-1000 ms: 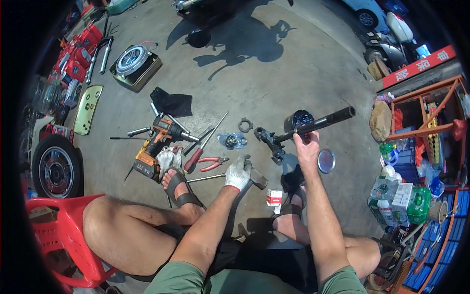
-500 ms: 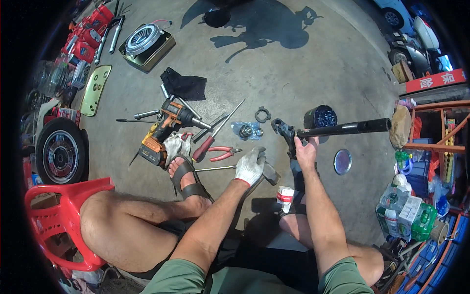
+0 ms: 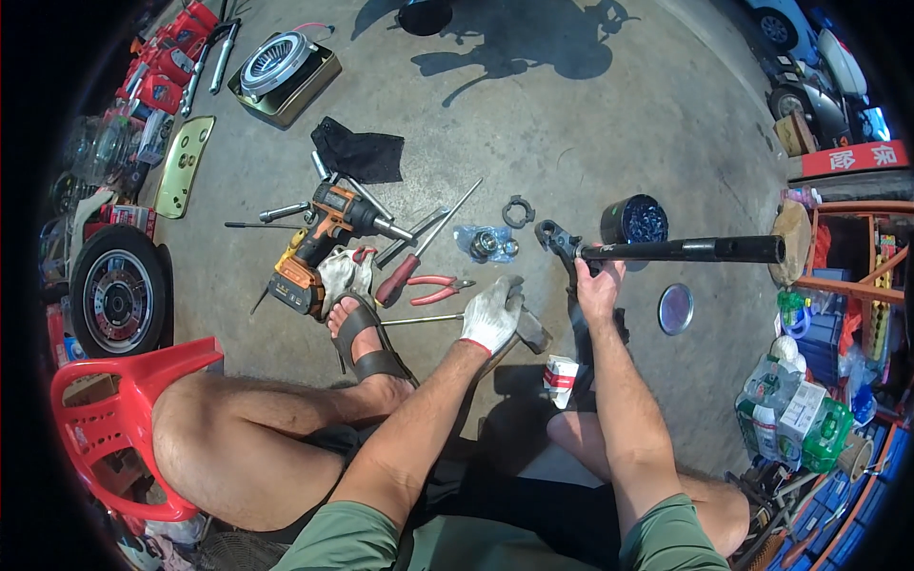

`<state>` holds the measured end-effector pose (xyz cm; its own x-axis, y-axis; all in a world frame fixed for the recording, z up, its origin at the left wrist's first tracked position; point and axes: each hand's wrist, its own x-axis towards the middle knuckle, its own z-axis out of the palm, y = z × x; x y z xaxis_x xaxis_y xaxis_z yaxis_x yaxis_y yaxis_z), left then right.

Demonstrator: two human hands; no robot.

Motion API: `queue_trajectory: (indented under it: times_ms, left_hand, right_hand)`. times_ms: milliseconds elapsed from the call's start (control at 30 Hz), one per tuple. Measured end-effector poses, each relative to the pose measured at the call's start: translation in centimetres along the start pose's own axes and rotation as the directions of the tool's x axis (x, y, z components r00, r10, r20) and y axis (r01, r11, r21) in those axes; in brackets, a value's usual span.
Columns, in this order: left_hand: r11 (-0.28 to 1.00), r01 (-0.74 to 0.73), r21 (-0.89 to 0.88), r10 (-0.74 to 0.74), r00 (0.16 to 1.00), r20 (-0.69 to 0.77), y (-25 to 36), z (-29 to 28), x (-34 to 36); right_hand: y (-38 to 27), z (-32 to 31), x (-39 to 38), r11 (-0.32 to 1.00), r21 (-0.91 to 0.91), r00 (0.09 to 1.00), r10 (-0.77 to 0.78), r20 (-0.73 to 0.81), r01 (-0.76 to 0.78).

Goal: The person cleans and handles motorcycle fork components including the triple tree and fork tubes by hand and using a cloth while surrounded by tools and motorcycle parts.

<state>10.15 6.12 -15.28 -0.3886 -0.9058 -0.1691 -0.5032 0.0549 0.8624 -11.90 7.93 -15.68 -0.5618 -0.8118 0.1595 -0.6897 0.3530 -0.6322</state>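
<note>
You seem to be steadying the black stem [image 3: 685, 250], at three o'clock, your right hand [image 3: 599, 287] closed on it; your left hand [image 3: 493, 316] half-curls at the hammer [image 3: 534, 334], grip unclear; next calls for firm support.

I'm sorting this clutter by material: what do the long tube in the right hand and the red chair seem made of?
Long tube in the right hand: probably metal, coated or painted black, judging by its sheen. Red chair: likely moulded plastic, smooth and shiny, its back slotted.
</note>
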Motion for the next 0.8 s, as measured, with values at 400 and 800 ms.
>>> queue_trajectory:
  times_ms: [400,800]
  left_hand:
    - [0.999,0.013,0.032,-0.013,1.000,0.004,0.2,-0.3,0.0]
    - [1.000,-0.011,0.012,0.011,1.000,-0.013,0.2,-0.5,-0.2]
  right_hand:
    - [0.5,0.2,-0.3,0.999,0.000,0.999,-0.044,-0.023,0.044]
    - [1.0,-0.5,-1.3,0.999,0.030,0.999,-0.014,-0.039,0.016]
